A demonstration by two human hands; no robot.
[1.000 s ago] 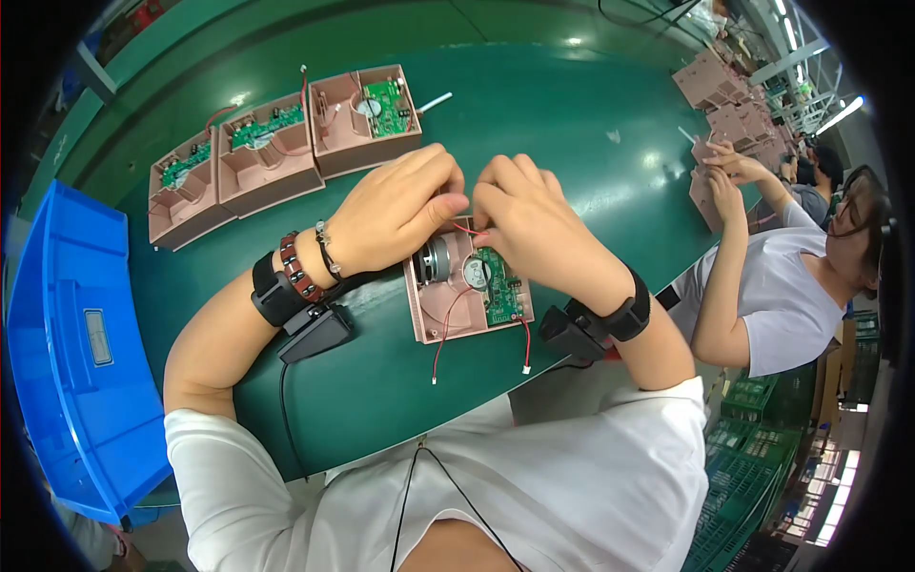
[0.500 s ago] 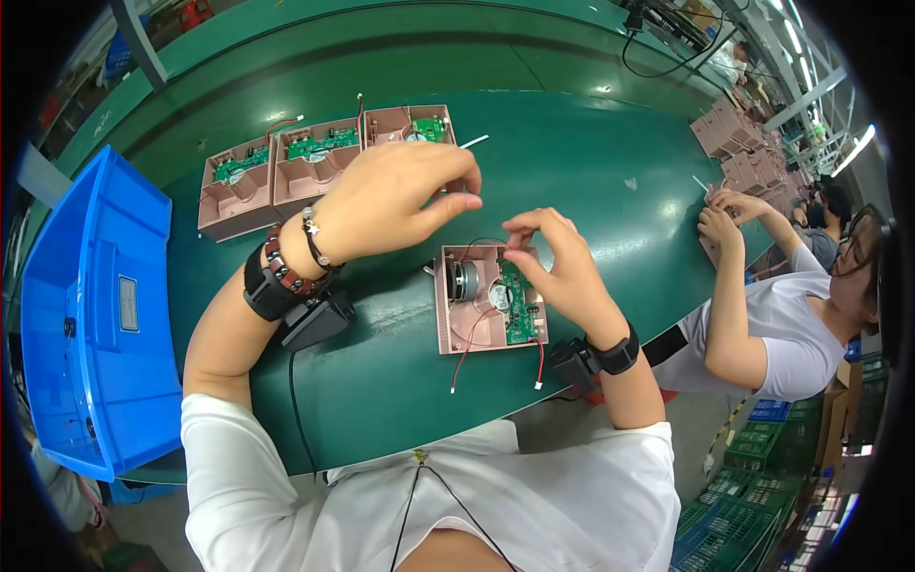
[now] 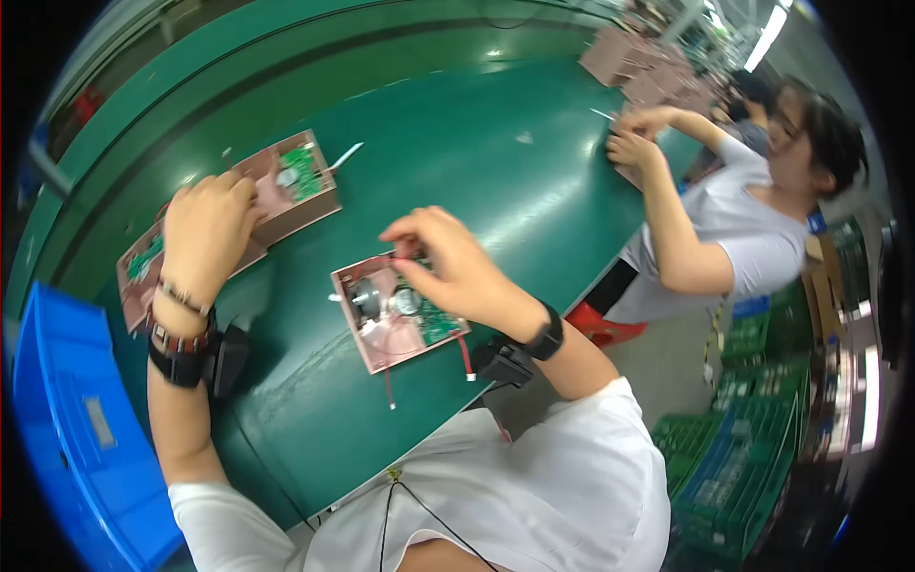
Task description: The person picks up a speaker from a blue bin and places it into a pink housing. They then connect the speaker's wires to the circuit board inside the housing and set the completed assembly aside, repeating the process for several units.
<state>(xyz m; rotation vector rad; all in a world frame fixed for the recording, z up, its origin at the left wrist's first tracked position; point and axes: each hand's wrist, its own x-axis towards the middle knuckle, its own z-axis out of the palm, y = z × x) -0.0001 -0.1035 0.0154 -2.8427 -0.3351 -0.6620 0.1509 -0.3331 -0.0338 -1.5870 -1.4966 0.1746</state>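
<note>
My right hand [image 3: 453,272] is at the far edge of a pink open casing [image 3: 396,353]. Its thumb and fingers pinch what looks like a thin red wire. In that casing sit a round speaker [image 3: 363,299] and a green circuit board [image 3: 440,324]; red wires [image 3: 467,357] with white plugs hang over its near edge. My left hand [image 3: 208,229] reaches over a row of similar casings at the far left, fingers curled down at the middle one. Whatever those fingers grip is hidden. The right-hand casing [image 3: 303,212] and left-hand casing [image 3: 143,272] show beside it.
A blue bin [image 3: 86,381] stands at the left edge of the green table [image 3: 438,124]. On the right a co-worker [image 3: 743,210] handles a pink part near stacked pink casings [image 3: 648,71]. Green crates [image 3: 734,467] are on the floor. A white stick [image 3: 348,155] lies by the row.
The view has turned, shifting the scene. My left hand has moved from above the right end of the casing row to the middle casing. My right hand stays at the near casing's far edge.
</note>
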